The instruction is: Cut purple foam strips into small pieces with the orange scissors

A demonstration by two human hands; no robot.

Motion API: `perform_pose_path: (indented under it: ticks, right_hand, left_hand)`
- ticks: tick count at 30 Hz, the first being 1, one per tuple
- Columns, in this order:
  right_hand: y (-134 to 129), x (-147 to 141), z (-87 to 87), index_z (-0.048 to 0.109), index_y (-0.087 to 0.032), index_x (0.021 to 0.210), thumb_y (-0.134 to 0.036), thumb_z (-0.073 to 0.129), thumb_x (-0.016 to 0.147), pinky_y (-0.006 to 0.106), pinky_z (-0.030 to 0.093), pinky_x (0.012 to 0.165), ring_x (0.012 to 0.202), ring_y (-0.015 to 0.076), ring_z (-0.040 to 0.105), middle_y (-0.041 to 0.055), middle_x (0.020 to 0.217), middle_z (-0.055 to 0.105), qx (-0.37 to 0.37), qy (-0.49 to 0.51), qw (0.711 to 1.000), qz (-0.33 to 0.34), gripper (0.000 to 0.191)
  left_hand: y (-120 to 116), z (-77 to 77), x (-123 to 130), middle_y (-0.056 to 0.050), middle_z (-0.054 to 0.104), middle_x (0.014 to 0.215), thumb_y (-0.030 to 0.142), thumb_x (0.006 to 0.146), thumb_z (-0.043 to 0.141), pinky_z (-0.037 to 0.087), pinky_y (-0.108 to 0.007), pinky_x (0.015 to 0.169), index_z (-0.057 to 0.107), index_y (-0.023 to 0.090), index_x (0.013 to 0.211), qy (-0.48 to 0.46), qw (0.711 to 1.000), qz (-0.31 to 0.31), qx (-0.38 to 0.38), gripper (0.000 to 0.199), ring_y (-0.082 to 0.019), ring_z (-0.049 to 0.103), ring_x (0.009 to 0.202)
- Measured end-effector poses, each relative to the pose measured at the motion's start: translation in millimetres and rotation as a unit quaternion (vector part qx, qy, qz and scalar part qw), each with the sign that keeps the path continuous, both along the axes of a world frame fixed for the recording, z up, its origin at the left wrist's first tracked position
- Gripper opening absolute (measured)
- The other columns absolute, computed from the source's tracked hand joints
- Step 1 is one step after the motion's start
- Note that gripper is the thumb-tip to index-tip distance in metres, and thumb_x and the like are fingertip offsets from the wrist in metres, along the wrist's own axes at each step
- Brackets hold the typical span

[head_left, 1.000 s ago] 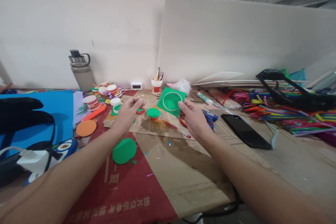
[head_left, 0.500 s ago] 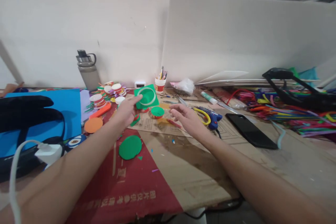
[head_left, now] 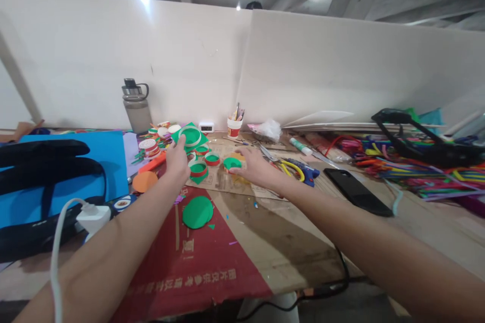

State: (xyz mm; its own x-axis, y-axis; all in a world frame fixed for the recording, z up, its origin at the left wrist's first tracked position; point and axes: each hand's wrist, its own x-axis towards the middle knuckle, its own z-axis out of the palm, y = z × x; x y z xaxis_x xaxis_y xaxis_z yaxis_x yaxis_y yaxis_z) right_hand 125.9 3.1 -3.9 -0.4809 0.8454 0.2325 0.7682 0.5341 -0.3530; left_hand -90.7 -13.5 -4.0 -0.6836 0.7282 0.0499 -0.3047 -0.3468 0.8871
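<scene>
At centre of the head view, a green tub (head_left: 232,164) stands upright on card; clock faces below are read from it, 12 toward the wall. Left hand (head_left: 177,162) at 9 to 10 o'clock: fingers closed on the near-left edge of a green square (head_left: 192,136), a white ring (head_left: 191,146) on its face, square tilted toward the camera. Right hand (head_left: 261,167) at 3: fingers parted about the tub's right side; whether they grip it, cannot tell. Two red rings (head_left: 212,159) at 9. Green discs (head_left: 197,213) at 7. Scissors (head_left: 268,153), then glue gun (head_left: 308,174), at 3. Pen cup (head_left: 234,130) at 12.
</scene>
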Motion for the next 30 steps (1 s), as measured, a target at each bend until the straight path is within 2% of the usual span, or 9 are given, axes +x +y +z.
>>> perform_pose_path:
  ticks: [3,6,8,11,16,22,25,28,30]
  right_hand:
    - [14,-16,-13.1,0.053,-0.016,0.132,-0.045,0.072,0.079,0.041,0.036,0.103,0.127,0.0312,0.044,0.0173,0.135,0.052,0.012,-0.052,0.999,-0.001,0.063]
    - [25,-23,-20.4,0.061,-0.014,0.116,-0.037,0.064,0.086,0.032,0.04,0.094,0.114,0.0244,0.054,0.015,0.122,0.06,0.006,-0.07,0.997,0.013,0.038]
    - [29,-23,-19.6,0.064,-0.013,0.104,-0.031,0.052,0.092,0.029,0.041,0.085,0.098,0.0207,0.06,0.0132,0.106,0.066,-0.007,-0.032,0.999,0.0,0.025]
    - [35,-20,-16.1,0.063,-0.013,0.089,-0.029,0.04,0.096,0.027,0.041,0.072,0.081,0.0183,0.061,0.0107,0.09,0.068,-0.045,0.067,0.996,-0.041,0.028]
    - [43,-15,-17.7,0.058,-0.014,0.098,-0.033,0.029,0.098,0.023,0.042,0.058,0.063,0.0133,0.062,0.008,0.088,0.068,-0.106,0.163,0.98,-0.051,0.034]
    - [47,-12,-17.7,0.059,-0.017,0.086,-0.047,0.04,0.091,0.022,0.042,0.054,0.067,0.0139,0.058,0.0058,0.083,0.065,-0.15,0.355,0.921,-0.065,0.037]
    - [44,-16,-11.0,0.063,-0.017,0.096,-0.051,0.045,0.086,0.022,0.043,0.053,0.067,0.0138,0.058,0.005,0.085,0.066,-0.171,0.432,0.885,-0.026,0.039]
    - [35,-22,-0.1,0.064,-0.017,0.111,-0.046,0.052,0.084,0.026,0.049,0.061,0.076,0.0155,0.061,0.0065,0.099,0.068,-0.119,0.482,0.868,0.011,0.042]
    - [27,-26,5.9,0.065,-0.017,0.116,-0.041,0.056,0.084,0.03,0.052,0.073,0.086,0.0177,0.062,0.008,0.108,0.067,-0.043,0.471,0.881,0.026,0.041]
  left_hand:
    - [0,-1.3,-2,0.0,0.06,0.083,0.04,0.075,0.067,0.042,-0.019,0.05,0.057,0.019,0.085,0.009,1.0,0.0,-0.007,0.025,-0.009,0.055,0.063]
    - [0,-1.9,-2,0.001,0.059,0.081,0.039,0.076,0.066,0.041,-0.019,0.049,0.057,0.019,0.084,0.012,1.0,-0.002,-0.003,0.023,-0.008,0.053,0.061]
    - [0,-2.1,-2,0.001,0.058,0.08,0.039,0.075,0.067,0.04,-0.019,0.048,0.057,0.02,0.083,0.01,1.0,-0.001,0.003,0.023,-0.008,0.051,0.059]
    - [1,-2.2,-2,0.002,0.057,0.08,0.04,0.074,0.069,0.038,-0.019,0.047,0.056,0.02,0.082,-0.001,1.0,0.004,0.007,0.025,-0.008,0.05,0.058]
    - [1,-2.9,-2,0.002,0.056,0.079,0.039,0.074,0.07,0.041,-0.019,0.048,0.056,0.02,0.081,0.0,1.0,0.004,0.002,0.025,-0.008,0.05,0.058]
    - [-2,-5.3,4,-0.001,0.064,0.085,0.036,0.073,0.072,0.045,-0.018,0.049,0.062,0.019,0.086,0.052,0.996,-0.069,-0.015,0.023,-0.009,0.056,0.064]
    - [-5,-3.9,11,-0.002,0.067,0.086,0.032,0.072,0.074,0.05,-0.021,0.051,0.063,0.018,0.084,0.049,0.989,-0.132,-0.032,0.022,-0.011,0.06,0.066]
    - [-10,0.3,19,-0.005,0.068,0.082,0.026,0.077,0.071,0.052,-0.024,0.05,0.064,0.015,0.082,0.038,0.982,-0.171,-0.076,0.014,-0.013,0.061,0.064]
    - [-13,2.8,24,-0.006,0.068,0.08,0.025,0.081,0.068,0.054,-0.025,0.049,0.064,0.014,0.079,0.029,0.976,-0.189,-0.102,0.012,-0.014,0.063,0.064]
